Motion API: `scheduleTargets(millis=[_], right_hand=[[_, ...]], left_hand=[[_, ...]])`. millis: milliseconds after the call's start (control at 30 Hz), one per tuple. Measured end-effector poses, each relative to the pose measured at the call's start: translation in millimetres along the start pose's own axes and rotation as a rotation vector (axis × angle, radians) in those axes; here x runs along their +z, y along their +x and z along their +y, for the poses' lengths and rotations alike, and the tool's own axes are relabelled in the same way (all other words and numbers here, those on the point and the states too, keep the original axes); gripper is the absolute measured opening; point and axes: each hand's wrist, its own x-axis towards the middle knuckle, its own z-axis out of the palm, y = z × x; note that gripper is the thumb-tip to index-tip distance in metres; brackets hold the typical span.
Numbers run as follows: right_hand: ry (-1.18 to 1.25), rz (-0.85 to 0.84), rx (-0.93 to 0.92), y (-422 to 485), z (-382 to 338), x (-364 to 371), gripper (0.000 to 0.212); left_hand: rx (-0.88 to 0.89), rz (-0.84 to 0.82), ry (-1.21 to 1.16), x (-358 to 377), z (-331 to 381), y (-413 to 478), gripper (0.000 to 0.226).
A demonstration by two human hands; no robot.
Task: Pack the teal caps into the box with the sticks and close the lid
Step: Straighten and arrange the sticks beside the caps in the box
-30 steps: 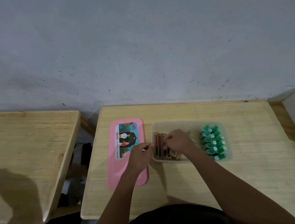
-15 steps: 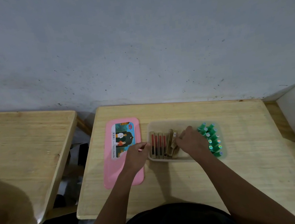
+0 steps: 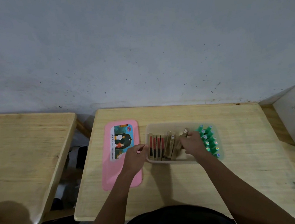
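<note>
On the wooden counter the clear box stands open, with sticks on edge in its left half and the teal caps packed in rows at its right end. The left hand pinches the box's left wall, while the right hand reaches inside, fingers curled round a tilted stick. The pink lid lies flat just left of the box.

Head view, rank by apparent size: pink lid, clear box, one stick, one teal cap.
1. clear box and pink lid: too close to rank; both partly covered.
2. stick
3. teal cap, clearly smallest
</note>
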Motion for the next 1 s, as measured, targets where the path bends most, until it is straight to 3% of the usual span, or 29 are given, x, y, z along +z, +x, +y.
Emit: scheduleTargets(millis=[267,467,633,1000], right_hand=[[0.547,-0.355,0.239,-23,-13,-15,0.024],[0.592,-0.448,0.193,-26,-11,-11,0.022],[0.391,-0.392,0.085,-24,-8,-6,0.031],[-0.505,-0.163,-0.197,-19,-19,40,0.049]], left_hand=[[0.004,0.007,-0.005,1,0,-2,0.031],[0.018,0.014,0.001,1,1,-3,0.03],[0.02,0.021,-0.004,2,1,-3,0.029],[0.017,0.026,-0.025,3,-1,-3,0.027]])
